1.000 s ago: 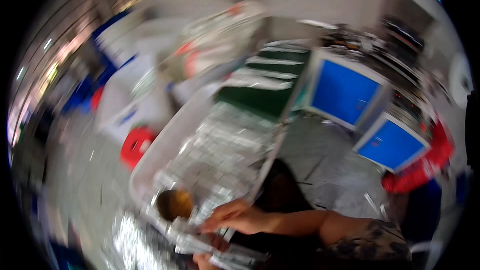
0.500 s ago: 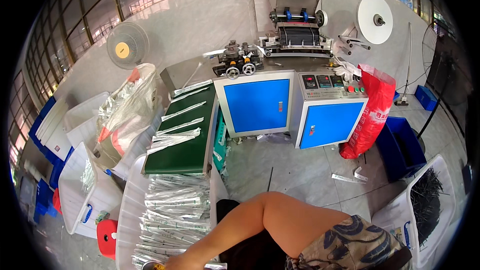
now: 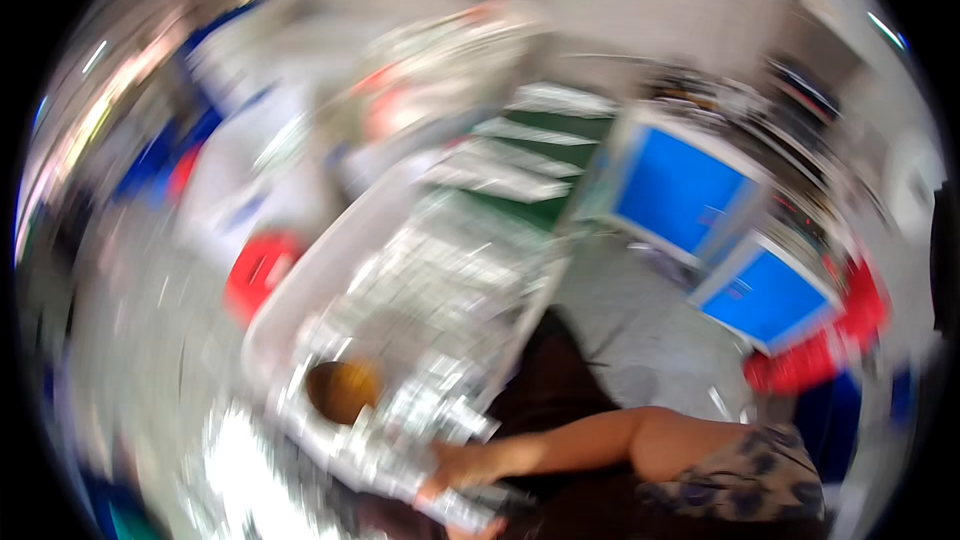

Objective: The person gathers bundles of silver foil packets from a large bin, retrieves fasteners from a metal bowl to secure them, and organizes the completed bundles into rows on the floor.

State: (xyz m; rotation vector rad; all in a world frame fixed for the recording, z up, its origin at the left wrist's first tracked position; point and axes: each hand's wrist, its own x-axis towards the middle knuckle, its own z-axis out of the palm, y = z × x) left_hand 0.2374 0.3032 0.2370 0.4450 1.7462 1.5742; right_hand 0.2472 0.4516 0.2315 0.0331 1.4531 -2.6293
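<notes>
My right hand (image 3: 455, 468) is at the near end of a long white bin (image 3: 262, 340), against thin white paper-wrapped sticks (image 3: 420, 265) that fill it. Its fingers are smeared by motion, so their grip is unclear. A small patch of skin shows below the wrapped sticks at the lower edge; whether it is my left hand, I cannot tell. Left of my right hand, a round container (image 3: 345, 392) with something yellow inside rests on the sticks. A green conveyor belt (image 3: 560, 145) carrying several more wrapped sticks ends over the far end of the bin.
Two blue-doored machine cabinets (image 3: 682, 192) stand at the right, with a red sack (image 3: 815, 340) beside them. A red stool-like object (image 3: 262, 275) stands left of the bin. Farther left are a white tub (image 3: 240, 165) and a bulging pale sack (image 3: 440, 65). Blur covers the whole view.
The view has swung left and down, so the bin, belt and machine appear farther right. The near end of the bin and the round container now show fully. My right hand has come into view.
</notes>
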